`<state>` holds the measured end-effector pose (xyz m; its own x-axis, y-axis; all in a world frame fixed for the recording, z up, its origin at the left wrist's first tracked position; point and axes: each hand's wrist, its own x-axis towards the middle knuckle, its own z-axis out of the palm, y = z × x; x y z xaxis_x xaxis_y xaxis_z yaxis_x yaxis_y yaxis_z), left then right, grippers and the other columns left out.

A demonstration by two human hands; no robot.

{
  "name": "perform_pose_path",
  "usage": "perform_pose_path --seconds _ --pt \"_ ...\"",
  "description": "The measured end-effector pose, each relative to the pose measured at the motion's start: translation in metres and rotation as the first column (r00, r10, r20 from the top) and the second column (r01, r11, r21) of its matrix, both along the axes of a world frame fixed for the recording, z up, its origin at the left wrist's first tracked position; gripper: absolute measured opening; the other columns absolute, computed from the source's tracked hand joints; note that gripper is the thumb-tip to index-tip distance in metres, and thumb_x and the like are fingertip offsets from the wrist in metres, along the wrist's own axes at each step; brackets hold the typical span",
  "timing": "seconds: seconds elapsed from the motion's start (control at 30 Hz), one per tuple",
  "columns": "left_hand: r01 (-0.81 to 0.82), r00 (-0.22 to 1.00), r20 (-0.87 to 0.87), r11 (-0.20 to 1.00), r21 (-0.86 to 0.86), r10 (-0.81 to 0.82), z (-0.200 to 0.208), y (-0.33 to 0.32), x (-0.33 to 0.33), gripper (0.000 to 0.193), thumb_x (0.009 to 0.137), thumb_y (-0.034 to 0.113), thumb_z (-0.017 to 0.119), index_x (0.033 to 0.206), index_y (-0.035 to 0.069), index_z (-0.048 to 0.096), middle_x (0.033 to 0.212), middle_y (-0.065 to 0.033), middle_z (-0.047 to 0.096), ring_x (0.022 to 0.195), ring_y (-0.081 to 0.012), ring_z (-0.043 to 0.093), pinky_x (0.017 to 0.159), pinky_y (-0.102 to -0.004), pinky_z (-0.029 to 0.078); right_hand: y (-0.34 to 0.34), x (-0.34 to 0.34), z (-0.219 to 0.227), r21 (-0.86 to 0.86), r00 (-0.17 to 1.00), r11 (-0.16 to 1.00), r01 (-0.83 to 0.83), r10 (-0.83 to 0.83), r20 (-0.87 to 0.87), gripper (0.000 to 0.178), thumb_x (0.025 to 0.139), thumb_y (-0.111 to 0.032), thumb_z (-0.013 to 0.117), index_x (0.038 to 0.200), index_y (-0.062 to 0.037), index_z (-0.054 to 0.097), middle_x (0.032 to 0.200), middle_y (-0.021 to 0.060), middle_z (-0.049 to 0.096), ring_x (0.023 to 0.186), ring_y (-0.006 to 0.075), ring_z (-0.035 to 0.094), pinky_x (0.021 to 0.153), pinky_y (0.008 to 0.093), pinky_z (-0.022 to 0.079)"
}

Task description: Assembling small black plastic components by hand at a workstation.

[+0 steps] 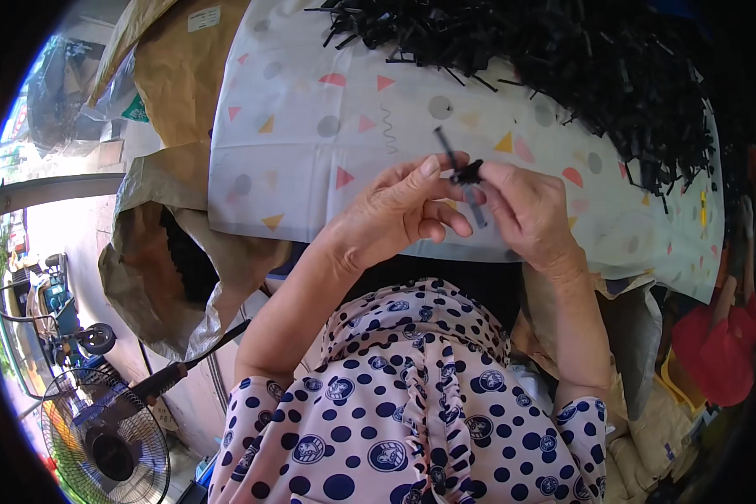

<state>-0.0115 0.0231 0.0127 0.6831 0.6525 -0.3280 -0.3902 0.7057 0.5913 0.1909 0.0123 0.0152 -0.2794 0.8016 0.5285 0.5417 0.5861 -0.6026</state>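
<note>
A hand could pass over the white tablecloth printed with coloured triangles and grey circles (294,172), to the left of the person's left hand (399,202) or beyond both hands. The heap of thin black strips (554,63) blocks the far middle and right, and an open, crumpled brown paper sack (139,260) crowds the near left corner.

Past the left edge of the patterned tabletop (290,189), we see a large brown paper sack (172,84) with a white label (203,19) near its top. Well out from the near left corner, we find a fan (109,454) with a dark wire cage, and beyond it a black wheel (97,338). Just off the near right corner, we notice something red (718,357) (cloth or clothing, we cannot tell).
</note>
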Motion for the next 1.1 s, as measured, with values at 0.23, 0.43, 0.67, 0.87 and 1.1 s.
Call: perform_pose_path --seconds 0.23,0.43,0.67,0.87,1.1 --pt "0.124 0.984 0.138 0.989 -0.086 -0.111 -0.015 -0.007 -0.004 0.055 0.094 0.035 0.053 0.135 0.0 0.039 0.102 -0.0228 0.062 0.066 -0.0199 0.066 0.05 -0.018 0.049 -0.013 0.008 -0.003 0.071 0.975 0.984 -0.162 0.149 0.168 0.037 0.057 0.005 0.068 0.092 -0.0045 0.06 0.064 0.0057 0.051 0.052 0.0232 0.052 0.046 0.0323 0.042" --pt "0.058 0.985 0.168 0.982 -0.179 -0.027 -0.012 -0.014 -0.004 0.041 0.093 0.019 0.056 0.127 0.004 0.04 0.095 -0.0218 0.064 0.067 -0.0195 0.066 0.052 -0.0189 0.049 -0.024 0.006 -0.007 0.028 0.946 0.98 -0.199 0.185 0.267 0.037 0.061 0.003 0.067 0.097 -0.0054 0.061 0.066 0.0057 0.052 0.053 0.0239 0.052 0.046 0.0323 0.042" --pt "-0.02 0.897 -0.409 0.939 0.344 0.169 0.0 -0.021 -0.002 0.035 0.091 0.004 0.055 0.123 0.008 0.041 0.094 -0.0113 0.065 0.075 -0.0142 0.065 0.062 -0.0211 0.051 -0.038 -0.02 -0.007 -0.56 0.96 0.823 -0.1 -0.067 -0.271 0.015 0.094 -0.012 0.054 0.105 -0.0021 0.052 0.072 0.0085 0.059 0.063 0.0138 0.058 0.057 0.0252 0.046" --pt "0.089 0.8 -0.519 0.796 0.598 0.301 -0.007 -0.024 0.0 0.032 0.087 -0.009 0.05 0.115 0.006 0.041 0.084 -0.0019 0.055 0.071 -0.0073 0.06 0.06 -0.0198 0.048 -0.034 -0.042 -0.003 -0.665 0.912 0.717 -0.209 -0.102 -0.397 0.015 0.098 -0.012 0.045 0.102 0.0016 0.049 0.071 0.0096 0.059 0.064 0.0132 0.057 0.06 0.0261 0.046" --pt "0.124 0.758 -0.546 0.743 0.658 0.357 -0.015 -0.024 -0.003 0.029 0.085 -0.011 0.048 0.108 0.005 0.041 0.083 -0.0013 0.051 0.068 -0.0059 0.054 0.058 -0.0191 0.045 -0.034 -0.049 -0.009 -0.669 0.931 0.721 -0.182 -0.093 -0.354 0.013 0.099 -0.012 0.045 0.1 -0.0005 0.05 0.067 0.0004 0.045 0.06 0.007 0.04 0.054 0.0226 0.036"
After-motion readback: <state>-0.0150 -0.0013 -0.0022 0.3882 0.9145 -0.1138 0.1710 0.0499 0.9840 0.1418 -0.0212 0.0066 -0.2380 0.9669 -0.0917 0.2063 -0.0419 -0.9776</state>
